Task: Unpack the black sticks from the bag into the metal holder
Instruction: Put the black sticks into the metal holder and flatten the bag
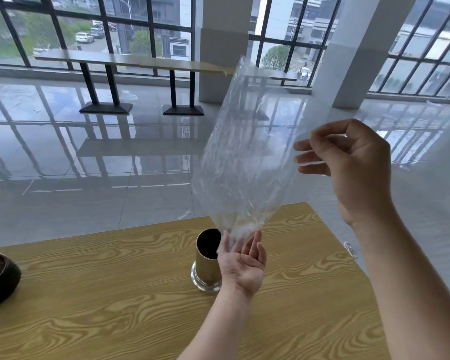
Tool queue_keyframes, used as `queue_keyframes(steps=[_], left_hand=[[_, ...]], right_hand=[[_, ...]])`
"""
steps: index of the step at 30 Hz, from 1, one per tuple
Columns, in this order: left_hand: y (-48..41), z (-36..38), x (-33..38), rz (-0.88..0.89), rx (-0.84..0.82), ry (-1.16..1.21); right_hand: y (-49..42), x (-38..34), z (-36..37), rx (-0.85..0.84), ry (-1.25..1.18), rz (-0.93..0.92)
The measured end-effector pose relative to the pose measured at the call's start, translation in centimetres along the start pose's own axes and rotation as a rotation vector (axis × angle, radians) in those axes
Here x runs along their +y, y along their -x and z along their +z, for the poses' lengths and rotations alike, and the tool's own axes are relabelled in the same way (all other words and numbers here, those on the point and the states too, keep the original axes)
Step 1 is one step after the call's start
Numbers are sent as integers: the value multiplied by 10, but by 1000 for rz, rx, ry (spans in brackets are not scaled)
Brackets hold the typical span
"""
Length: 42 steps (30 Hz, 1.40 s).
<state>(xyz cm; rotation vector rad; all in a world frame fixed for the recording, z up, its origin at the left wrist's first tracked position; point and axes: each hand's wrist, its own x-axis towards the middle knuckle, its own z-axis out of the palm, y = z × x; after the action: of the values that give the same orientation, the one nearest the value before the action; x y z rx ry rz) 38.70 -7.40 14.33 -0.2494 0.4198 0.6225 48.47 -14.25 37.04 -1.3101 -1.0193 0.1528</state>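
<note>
A clear plastic bag (244, 152) hangs tilted in the air above the wooden table (115, 294), and no black sticks show inside it. My right hand (348, 165) pinches the bag's upper right edge. My left hand (242, 261) is palm up with its fingers spread, the fingertips touching the bag's gathered lower end. Just left of that hand, a gold-coloured metal holder (205, 268) stands upright on the table. Its mouth looks black inside, and I cannot make out single sticks there.
A dark round bowl-like object (0, 279) sits at the table's left edge. The far table edge runs just behind the holder. Small plastic scraps (350, 249) lie on the shiny floor beyond. Long benches (130, 61) stand by the windows far off.
</note>
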Motion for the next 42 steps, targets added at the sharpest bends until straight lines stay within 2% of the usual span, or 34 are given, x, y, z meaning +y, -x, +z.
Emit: queue_keyframes(steps=[7, 15, 24, 31, 38, 42], left_hand=[[2, 19, 13, 99, 16, -120], [16, 50, 57, 348, -25, -339], [54, 66, 122, 509, -101, -518], [105, 52, 185, 675, -187, -552], [173, 20, 255, 826, -49, -461], [207, -13, 286, 989, 191, -644]], right_hand=[[1, -6, -8, 60, 62, -37], [-5, -16, -26, 157, 155, -70], [4, 0, -20, 109, 183, 19], [22, 25, 9, -18, 56, 131], [49, 50, 88, -152, -63, 265], [65, 60, 136, -212, -98, 332]])
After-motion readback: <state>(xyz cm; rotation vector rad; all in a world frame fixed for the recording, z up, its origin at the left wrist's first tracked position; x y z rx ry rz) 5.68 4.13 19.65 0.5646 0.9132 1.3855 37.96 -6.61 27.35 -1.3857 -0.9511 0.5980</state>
